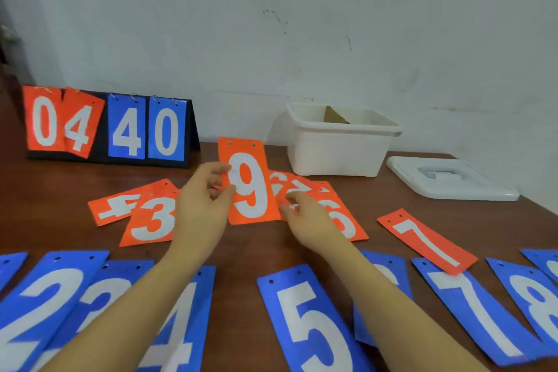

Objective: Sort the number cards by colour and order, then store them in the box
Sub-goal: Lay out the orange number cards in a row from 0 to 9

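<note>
The orange 9 card (248,181) is being held up off the worktop (377,230) by the left hand (205,199), its fingers (219,168) pinched on the card's left edge. The right hand (305,214) is being rested on the loose orange pile (341,214), fingers curled at a card's edge; whether one is being gripped cannot be told. The blue cards (311,320) are being kept in a row along the near edge, the open white box (338,145) beside its lid (450,178). Judged best: the 9 is being set last, so orange 3 (154,220) and orange 7 (428,240) should be ordered beneath it, edges squared.
</note>
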Demonstrator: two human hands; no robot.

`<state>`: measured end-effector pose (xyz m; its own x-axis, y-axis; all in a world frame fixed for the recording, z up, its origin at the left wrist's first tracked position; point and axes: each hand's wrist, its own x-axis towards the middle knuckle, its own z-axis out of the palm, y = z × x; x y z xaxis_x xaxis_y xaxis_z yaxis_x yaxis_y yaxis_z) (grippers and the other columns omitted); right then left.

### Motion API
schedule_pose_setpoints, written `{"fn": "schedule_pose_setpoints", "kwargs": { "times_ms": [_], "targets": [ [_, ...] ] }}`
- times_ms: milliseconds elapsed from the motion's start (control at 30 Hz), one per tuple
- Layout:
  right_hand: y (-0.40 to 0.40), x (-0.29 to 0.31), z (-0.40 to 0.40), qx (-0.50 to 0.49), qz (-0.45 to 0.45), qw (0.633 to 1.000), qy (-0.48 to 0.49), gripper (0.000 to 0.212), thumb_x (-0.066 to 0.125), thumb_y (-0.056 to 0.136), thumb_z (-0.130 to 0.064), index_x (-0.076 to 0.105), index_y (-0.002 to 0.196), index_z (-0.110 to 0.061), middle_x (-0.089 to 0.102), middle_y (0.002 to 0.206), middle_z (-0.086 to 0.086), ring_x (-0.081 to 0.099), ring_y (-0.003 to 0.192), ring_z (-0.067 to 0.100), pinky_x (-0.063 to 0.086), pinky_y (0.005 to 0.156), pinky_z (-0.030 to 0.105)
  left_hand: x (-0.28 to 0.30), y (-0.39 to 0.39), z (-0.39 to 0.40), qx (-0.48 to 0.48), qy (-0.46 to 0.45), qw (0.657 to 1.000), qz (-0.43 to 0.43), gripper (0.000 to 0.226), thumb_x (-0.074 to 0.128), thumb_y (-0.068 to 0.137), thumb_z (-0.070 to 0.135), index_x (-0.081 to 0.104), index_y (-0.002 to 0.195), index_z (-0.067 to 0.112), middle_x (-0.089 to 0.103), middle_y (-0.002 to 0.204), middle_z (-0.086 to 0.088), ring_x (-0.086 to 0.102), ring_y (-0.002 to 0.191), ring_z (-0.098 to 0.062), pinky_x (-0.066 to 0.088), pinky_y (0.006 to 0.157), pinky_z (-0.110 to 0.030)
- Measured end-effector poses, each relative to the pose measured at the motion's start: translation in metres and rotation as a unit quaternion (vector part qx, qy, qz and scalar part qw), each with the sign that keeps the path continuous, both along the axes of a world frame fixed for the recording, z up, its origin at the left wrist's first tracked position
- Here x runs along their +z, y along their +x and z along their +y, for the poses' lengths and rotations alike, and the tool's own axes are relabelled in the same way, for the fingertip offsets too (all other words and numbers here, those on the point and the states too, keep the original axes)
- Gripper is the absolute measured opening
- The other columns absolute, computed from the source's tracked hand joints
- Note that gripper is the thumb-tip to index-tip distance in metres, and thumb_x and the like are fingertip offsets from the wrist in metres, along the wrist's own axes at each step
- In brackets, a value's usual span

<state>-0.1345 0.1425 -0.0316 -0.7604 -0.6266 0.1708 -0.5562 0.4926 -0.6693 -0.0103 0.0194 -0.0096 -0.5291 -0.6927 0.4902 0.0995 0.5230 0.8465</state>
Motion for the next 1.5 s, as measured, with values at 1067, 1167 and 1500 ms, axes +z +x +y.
{"fn": "schedule_pose_setpoints", "kwargs": {
  "times_ms": [1067, 1167, 1500],
  "targets": [
    [0.023, 0.01, -0.031, 0.02, 0.054, 0.952, 0.301, 0.059, 0.059, 0.082, -0.054, 0.043, 0.13, -0.022, 0.041, 0.137, 0.007, 0.036, 0.129, 0.026, 0.026, 0.11, 0.046, -0.025, 0.04, -0.044, 0.002, -0.065, 0.988, -0.137, 0.06, 0.065, 0.083, 0.012, 0.04, 0.138, 0.016, 0.042, 0.125, 0.001, 0.056, 0.1, -0.018, 0.05, 0.087, -0.027],
    [0.026, 0.005, -0.027, 0.004, 0.04, 0.974, 0.222, 0.051, 0.066, 0.079, -0.048, 0.045, 0.119, -0.023, 0.045, 0.129, 0.002, 0.041, 0.122, 0.022, 0.03, 0.107, 0.043, -0.024, 0.042, -0.043, 0.012, -0.074, 0.989, -0.126, 0.061, 0.064, 0.084, 0.011, 0.038, 0.139, 0.015, 0.042, 0.126, -0.001, 0.054, 0.103, -0.02, 0.048, 0.089, -0.028],
    [0.048, 0.04, 0.016, -0.074, 0.054, 0.945, -0.313, 0.027, 0.054, 0.09, -0.007, 0.044, 0.107, -0.026, 0.055, 0.1, -0.004, 0.056, 0.085, 0.01, 0.043, 0.062, 0.011, 0.013, 0.049, -0.014, 0.002, -0.134, 0.988, -0.072, 0.057, 0.058, 0.087, 0.009, 0.036, 0.14, 0.018, 0.039, 0.124, 0.003, 0.051, 0.08, -0.008, 0.043, 0.077, -0.018]
  ]
}}
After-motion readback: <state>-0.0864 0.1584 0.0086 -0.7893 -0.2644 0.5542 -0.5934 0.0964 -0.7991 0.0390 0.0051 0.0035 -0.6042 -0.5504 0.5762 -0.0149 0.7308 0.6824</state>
